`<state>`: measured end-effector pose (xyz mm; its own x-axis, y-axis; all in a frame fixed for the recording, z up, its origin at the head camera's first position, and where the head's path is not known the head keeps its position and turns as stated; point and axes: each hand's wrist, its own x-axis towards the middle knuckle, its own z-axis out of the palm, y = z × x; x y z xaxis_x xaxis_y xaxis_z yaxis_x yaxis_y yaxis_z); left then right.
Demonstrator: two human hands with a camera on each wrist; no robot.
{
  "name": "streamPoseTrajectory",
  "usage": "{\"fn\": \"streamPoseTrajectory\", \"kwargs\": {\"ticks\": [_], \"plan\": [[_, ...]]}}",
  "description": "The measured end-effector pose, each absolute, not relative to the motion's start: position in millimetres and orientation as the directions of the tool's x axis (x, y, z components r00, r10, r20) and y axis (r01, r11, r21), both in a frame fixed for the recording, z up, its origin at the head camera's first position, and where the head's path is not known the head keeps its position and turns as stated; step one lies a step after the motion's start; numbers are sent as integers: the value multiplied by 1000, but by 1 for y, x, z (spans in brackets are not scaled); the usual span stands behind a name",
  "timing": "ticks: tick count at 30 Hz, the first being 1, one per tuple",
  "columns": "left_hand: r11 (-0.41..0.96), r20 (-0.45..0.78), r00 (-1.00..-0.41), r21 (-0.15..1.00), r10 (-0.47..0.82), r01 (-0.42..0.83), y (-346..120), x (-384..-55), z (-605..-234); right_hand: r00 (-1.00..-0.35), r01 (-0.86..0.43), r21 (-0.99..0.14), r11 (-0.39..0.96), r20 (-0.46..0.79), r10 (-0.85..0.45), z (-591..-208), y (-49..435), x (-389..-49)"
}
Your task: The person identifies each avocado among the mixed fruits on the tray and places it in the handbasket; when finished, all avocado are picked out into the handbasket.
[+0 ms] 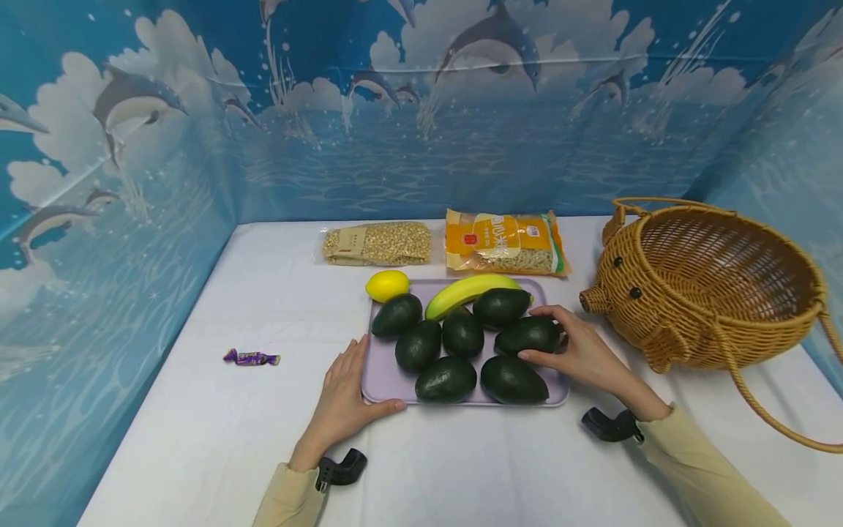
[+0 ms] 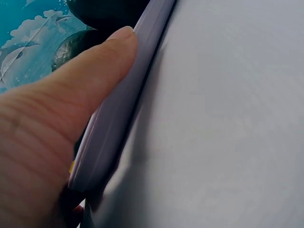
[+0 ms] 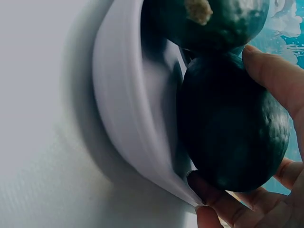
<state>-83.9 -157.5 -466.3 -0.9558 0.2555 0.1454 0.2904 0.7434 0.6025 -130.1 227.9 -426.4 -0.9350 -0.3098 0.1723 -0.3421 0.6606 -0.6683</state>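
Note:
Several dark green avocados lie on a shallow lilac tray, with a yellow banana along its back. At the tray's right side my right hand holds one avocado between thumb and fingers. The right wrist view shows that avocado beside another avocado, thumb on one side and fingertips low on the other. My left hand rests at the tray's front left corner, fingers extended along its left edge. In the left wrist view the thumb touches the front rim.
A yellow lemon sits at the tray's back left corner. Behind stand a bag of pale grains and an orange-printed bag. A pig-shaped wicker basket stands to the right, its handle hanging forward. A purple-wrapped candy lies left.

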Motion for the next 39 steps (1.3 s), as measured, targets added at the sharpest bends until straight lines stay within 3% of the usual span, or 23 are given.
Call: {"fn": "streamPoseTrajectory", "kwargs": {"ticks": [18,23,31,39], "plan": [[746,137,-958,603,252,283,-156,-83,-464,-945,-326,-667,670,217,-244,-424,231,-128],[745,141,-958,604,251,284,-157,-82,-463,-936,-350,-660,665,271,-224,-412,231,-125],[749,148,-956,596,253,290,-157,-84,-466,-950,-309,-686,659,251,-185,-387,233,-117],[749,147,-956,595,253,290,-157,-83,-466,-926,-368,-693,620,334,-176,-364,239,-111]]}}
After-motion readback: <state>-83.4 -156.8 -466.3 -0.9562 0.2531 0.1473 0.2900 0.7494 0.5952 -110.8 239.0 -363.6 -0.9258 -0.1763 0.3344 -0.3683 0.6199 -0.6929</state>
